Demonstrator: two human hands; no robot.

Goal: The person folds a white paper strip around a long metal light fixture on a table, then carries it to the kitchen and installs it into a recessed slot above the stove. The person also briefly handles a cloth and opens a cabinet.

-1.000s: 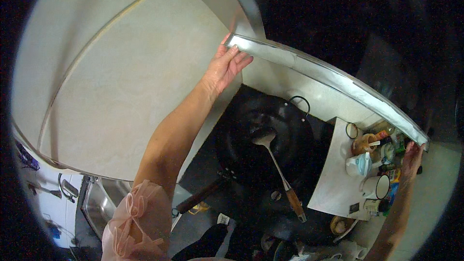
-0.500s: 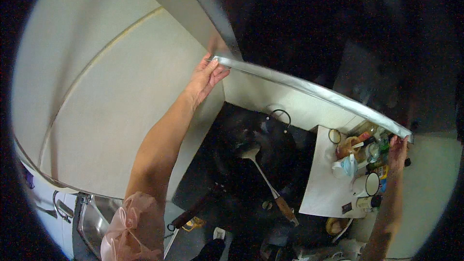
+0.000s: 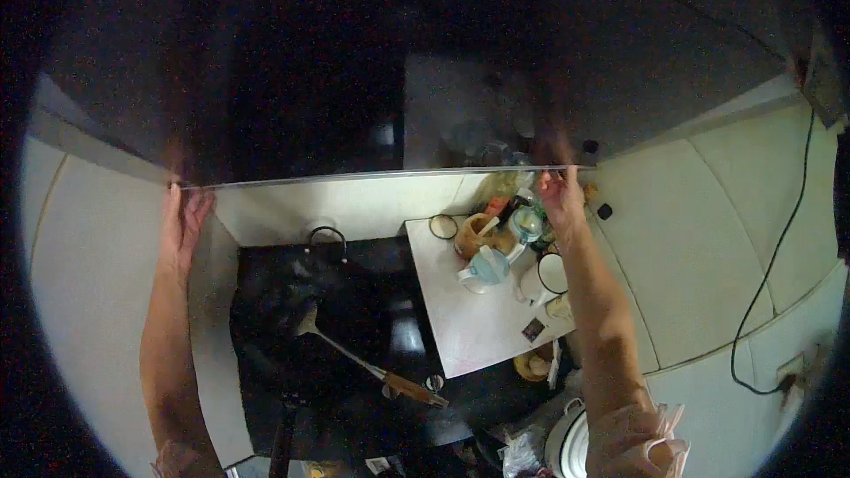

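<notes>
A wide, dark, glossy panel, like the front of a range hood, spans the upper view and mirrors the things below it. My left hand grips its thin metal lower edge at the left end, thumb at the edge and fingers partly behind. Near the edge's right end, my right hand is closed on the same panel, with some fingers hidden. Below lies a spatula with a flat metal head and wooden handle, resting across a dark wok on the black stovetop.
Right of the wok is a white board bearing a jug with a pale blue lid, a white mug and several jars. A white lidded pot stands by my right forearm. A black cable hangs along the right wall.
The view has turned rightward. The panel's lower edge, earlier a thick silver strip slanting down to the right, now appears thin and nearly level. Both hands still hold it.
</notes>
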